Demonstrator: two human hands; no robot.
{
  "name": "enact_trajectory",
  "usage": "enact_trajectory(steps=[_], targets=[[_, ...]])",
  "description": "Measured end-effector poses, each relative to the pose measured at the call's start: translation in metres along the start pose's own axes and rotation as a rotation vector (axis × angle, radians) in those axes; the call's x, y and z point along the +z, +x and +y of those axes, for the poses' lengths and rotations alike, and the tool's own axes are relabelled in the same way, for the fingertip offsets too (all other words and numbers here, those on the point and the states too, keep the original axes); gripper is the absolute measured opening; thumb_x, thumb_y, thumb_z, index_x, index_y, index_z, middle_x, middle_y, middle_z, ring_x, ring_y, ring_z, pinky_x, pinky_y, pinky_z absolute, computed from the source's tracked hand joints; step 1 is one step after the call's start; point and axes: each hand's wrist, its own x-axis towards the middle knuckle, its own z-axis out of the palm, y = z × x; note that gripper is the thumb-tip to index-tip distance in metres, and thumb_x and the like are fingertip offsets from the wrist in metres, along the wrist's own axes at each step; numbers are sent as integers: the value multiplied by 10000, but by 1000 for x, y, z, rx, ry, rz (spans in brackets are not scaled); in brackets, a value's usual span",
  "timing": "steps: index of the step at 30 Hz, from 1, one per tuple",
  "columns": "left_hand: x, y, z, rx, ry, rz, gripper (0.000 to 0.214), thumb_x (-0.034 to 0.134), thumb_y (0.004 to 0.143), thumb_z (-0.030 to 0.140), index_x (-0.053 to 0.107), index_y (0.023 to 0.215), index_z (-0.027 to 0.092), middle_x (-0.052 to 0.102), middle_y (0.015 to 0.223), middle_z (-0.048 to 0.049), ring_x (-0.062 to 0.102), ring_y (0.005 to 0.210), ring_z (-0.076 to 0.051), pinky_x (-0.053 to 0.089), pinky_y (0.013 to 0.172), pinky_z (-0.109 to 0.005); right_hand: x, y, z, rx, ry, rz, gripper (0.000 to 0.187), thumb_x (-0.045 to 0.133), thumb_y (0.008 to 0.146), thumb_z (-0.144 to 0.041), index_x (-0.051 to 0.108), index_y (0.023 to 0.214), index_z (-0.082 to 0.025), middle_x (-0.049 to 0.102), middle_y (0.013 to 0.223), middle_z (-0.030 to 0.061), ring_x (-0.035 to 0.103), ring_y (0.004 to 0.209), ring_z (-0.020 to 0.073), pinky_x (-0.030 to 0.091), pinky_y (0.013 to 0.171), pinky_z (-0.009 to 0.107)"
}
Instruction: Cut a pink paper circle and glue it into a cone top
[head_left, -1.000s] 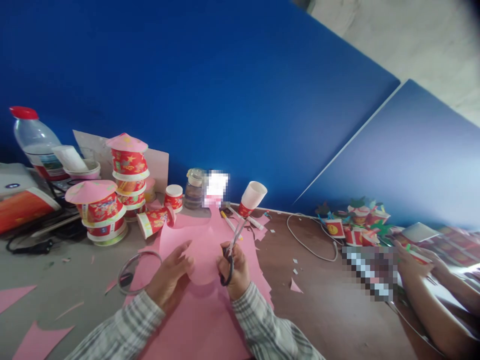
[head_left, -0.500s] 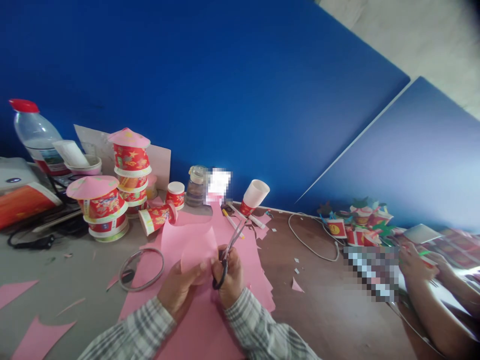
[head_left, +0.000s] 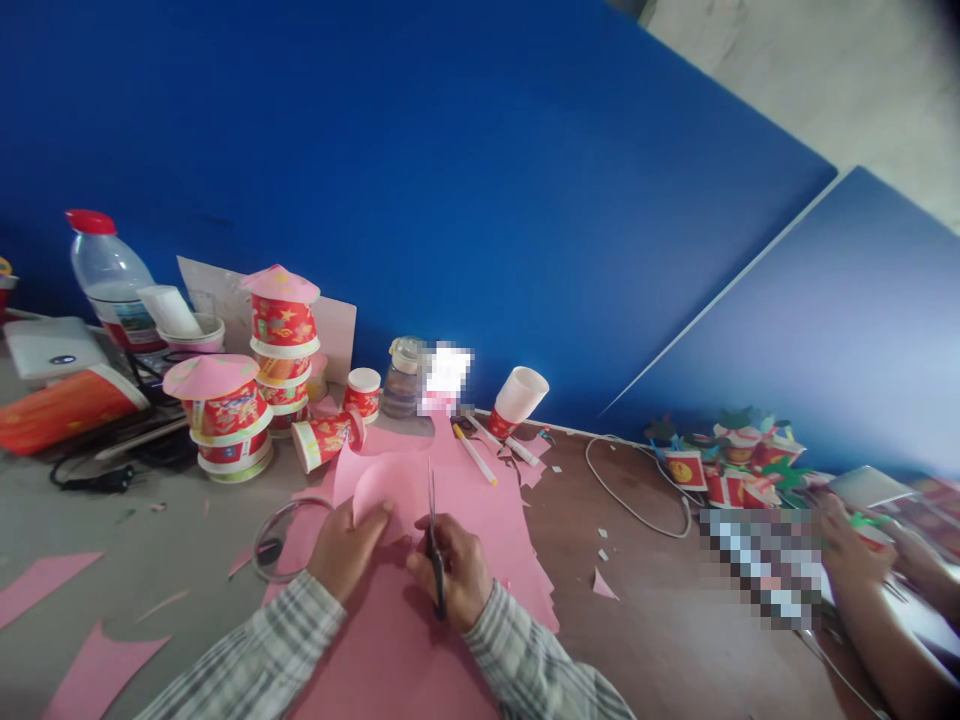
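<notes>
Head view: left hand [head_left: 346,552] pinches a thin pink paper piece with a rounded edge [head_left: 384,490], thumb on top; right hand [head_left: 459,572] grasps black-handled metal scissors [head_left: 438,580], blades pointing away from the body by the paper's right side. Can't tell if they touch it. Paper piece is just ahead of the left hand, over large flat pink paper sheets [head_left: 390,660] running under both hands. Surface is two-tone: grey tabletop [head_left: 202,640] left of the left hand, carrying angular pink paper offcuts [head_left: 109,665]; brown, slightly glossy tabletop [head_left: 637,640] right of the right hand, with a small triangular pink paper scrap [head_left: 603,586]. Beyond both hands, tall blue partition panel [head_left: 450,200] along the back; second, paler blue panel [head_left: 862,330] adjoins it, far right of the hands. Pale grey surface [head_left: 810,80] shows above them. Another person's hands [head_left: 859,545] are well right of the right hand.
</notes>
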Motion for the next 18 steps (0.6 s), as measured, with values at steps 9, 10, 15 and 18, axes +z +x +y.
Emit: enact_trajectory(steps=[9, 10, 15, 18], targets=[[0, -4, 7, 247, 287, 103, 230, 508, 527, 409, 503, 426, 203, 427, 368, 73, 423, 406, -143, 340, 376, -253, 1, 0, -6, 79, -13, -20, 250, 722, 600, -312, 617, 786, -182, 475, 457, -79, 377, 402, 82, 281, 397, 167], [0, -4, 6, 257, 300, 102, 230, 504, 532, 409, 505, 430, 203, 430, 369, 72, 425, 407, -144, 341, 377, -251, 0, 0, -6, 81, -19, -26, 255, 719, 604, -323, 615, 789, -180, 479, 461, -76, 376, 408, 84, 282, 401, 169], [0, -4, 1, 277, 326, 74, 238, 484, 558, 410, 510, 444, 203, 441, 381, 71, 431, 415, -142, 351, 375, -239, -1, -1, -4, 38, -49, -37, 263, 691, 634, -368, 614, 789, -171, 429, 459, -84, 343, 418, 81, 259, 398, 163], [0, -3, -1, 279, 335, 64, 243, 484, 556, 415, 513, 447, 200, 447, 383, 69, 428, 417, -142, 354, 374, -239, -2, -1, -3, 6, -60, -33, 263, 677, 649, -379, 617, 786, -163, 411, 461, -85, 338, 417, 80, 244, 387, 158]])
